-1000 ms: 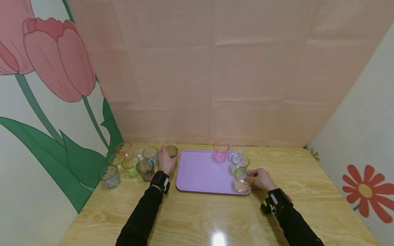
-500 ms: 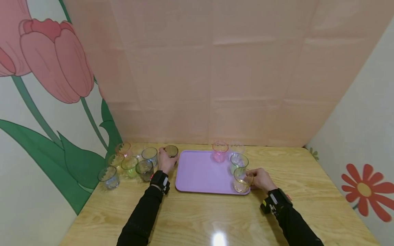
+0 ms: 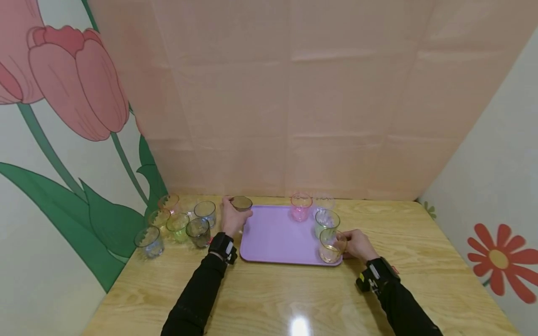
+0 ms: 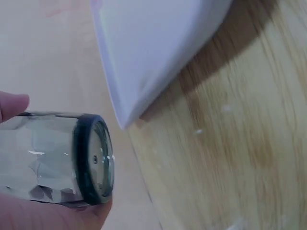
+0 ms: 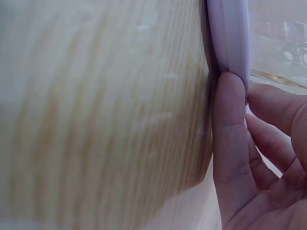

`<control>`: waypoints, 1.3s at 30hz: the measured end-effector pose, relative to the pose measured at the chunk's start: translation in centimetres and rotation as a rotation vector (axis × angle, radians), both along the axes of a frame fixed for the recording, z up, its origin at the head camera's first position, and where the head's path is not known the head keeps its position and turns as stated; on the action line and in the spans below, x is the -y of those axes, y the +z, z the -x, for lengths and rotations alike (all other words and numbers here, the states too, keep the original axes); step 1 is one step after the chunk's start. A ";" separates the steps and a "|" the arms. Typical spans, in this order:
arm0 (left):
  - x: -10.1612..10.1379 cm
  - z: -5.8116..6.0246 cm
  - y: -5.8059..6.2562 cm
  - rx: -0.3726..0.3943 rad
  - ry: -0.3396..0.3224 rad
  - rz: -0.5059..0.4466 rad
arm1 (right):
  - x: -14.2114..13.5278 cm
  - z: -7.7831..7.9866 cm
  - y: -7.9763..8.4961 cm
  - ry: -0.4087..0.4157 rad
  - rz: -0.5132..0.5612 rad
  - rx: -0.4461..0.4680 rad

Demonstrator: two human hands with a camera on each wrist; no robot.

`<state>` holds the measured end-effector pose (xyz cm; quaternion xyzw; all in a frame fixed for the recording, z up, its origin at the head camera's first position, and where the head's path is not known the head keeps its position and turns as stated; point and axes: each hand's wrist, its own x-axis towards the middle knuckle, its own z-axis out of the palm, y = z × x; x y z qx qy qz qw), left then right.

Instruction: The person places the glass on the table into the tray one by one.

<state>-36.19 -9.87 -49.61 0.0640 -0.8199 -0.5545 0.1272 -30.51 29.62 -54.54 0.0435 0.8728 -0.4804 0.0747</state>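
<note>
At the purple tray [image 3: 275,239] the right grip [image 3: 356,244] pinches, the left grip [image 3: 233,218] holds an illegibly marked glass [image 4: 55,158]

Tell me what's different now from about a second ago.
The left hand has moved right with the dark-rimmed glass it grips, toward the far left corner of the purple tray. Nothing has been let go. Unchanged: the right hand at the tray's right edge, the glasses on the tray and the group of glasses at the left.
</note>
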 end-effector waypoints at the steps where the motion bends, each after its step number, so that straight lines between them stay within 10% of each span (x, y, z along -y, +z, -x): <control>1: -0.2 -0.1 0.0 0.003 -0.005 0.010 | 0.0 0.0 0.0 0.007 -0.002 -0.001; 39: -7.0 -0.5 -0.8 0.006 -0.328 -0.344 | -0.4 0.0 -0.3 0.012 0.034 0.012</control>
